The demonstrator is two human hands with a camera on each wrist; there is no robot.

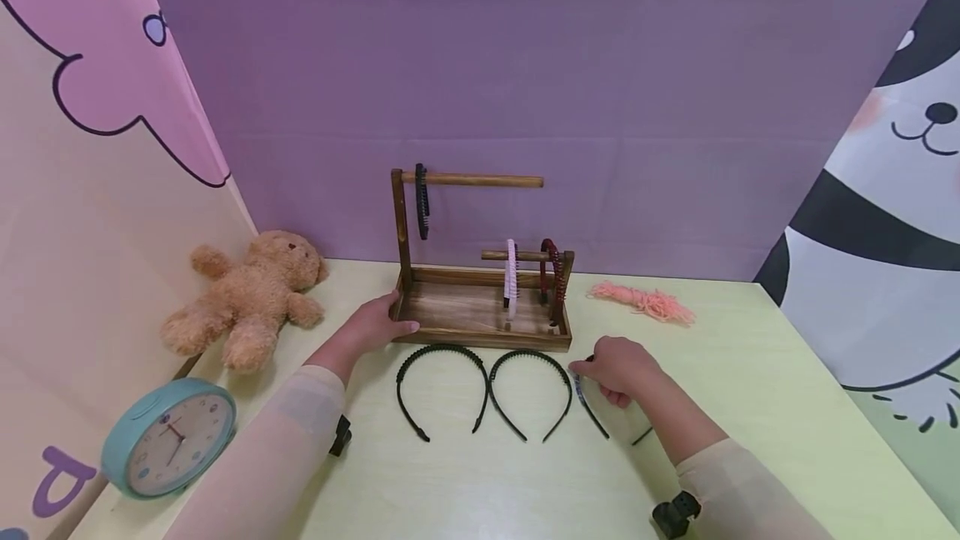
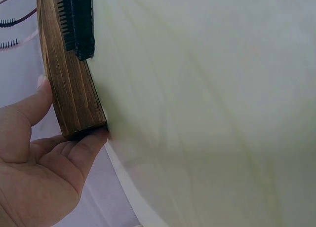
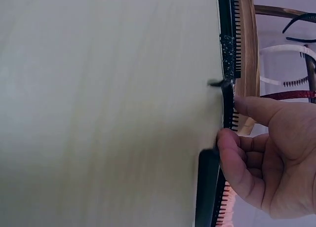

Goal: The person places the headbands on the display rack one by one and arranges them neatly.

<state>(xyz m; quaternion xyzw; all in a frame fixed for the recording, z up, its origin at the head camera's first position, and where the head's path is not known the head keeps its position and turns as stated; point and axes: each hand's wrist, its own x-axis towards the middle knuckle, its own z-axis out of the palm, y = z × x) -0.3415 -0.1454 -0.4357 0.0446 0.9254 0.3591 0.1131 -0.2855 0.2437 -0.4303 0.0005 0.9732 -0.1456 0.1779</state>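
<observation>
the work area is a pale table [image 1: 525, 482] against a purple backdrop [image 1: 562, 65], with a plush bear [image 1: 262, 298] and a teal clock [image 1: 180, 440] on the left side. a wooden rack [image 1: 487, 340] stands toward the back; a black headband hangs from its upper rod [image 1: 487, 180], pale and dark red ones from its lower rod [image 1: 493, 255].

left hand [image 1: 372, 323]: curled about the rack's left front corner, apparently to steady it.

right hand [image 1: 621, 369]: thumb and fingers pinching the rightmost headband [image 1: 596, 422], located in front of the rack, beside two black headbands [image 1: 442, 348] on the table. whether it is fully clear of the table cannot be told.

step in hand, as judged: picking up that headband. the next move would call for a firm pinch near its crown, a lift clear of the adjacent band, and carriage to a rod's free end.
</observation>
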